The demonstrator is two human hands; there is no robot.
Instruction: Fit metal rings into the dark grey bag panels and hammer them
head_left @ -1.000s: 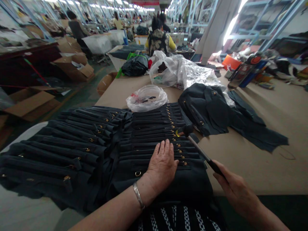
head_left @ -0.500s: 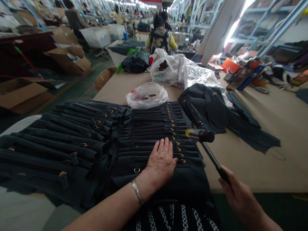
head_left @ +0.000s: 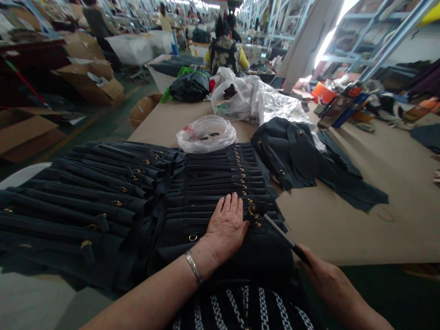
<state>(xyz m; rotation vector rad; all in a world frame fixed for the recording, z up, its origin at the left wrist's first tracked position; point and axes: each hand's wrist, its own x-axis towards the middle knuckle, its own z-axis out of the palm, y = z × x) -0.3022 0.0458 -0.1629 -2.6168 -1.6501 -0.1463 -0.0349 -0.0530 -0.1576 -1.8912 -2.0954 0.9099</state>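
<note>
Dark zippered fabric pieces (head_left: 220,176) lie overlapped in a row in front of me, their gold zipper pulls lined up at the right. My left hand (head_left: 226,224) rests flat on them, fingers stretched out, just left of the pulls. In my right hand (head_left: 318,270) is the black grip of a hammer (head_left: 280,231) with a thin metal shaft. The hammer's head is down at the zipper pulls beside my left fingertips; whether it touches them I cannot tell. A second row of such pieces (head_left: 113,183) with gold pulls spreads out at the left.
A clear plastic bag (head_left: 208,134) with small dark parts stands behind the row. More dark fabric pieces (head_left: 292,151) lie on the tan table (head_left: 343,229) to the right. Farther back are plastic wrapping (head_left: 254,98), cardboard boxes (head_left: 91,78) and a seated person (head_left: 225,52).
The hammer has swung down and left from above the fabric's right edge to the zipper pulls. My left hand stays flat on the pieces. The whole view has shifted slightly.
</note>
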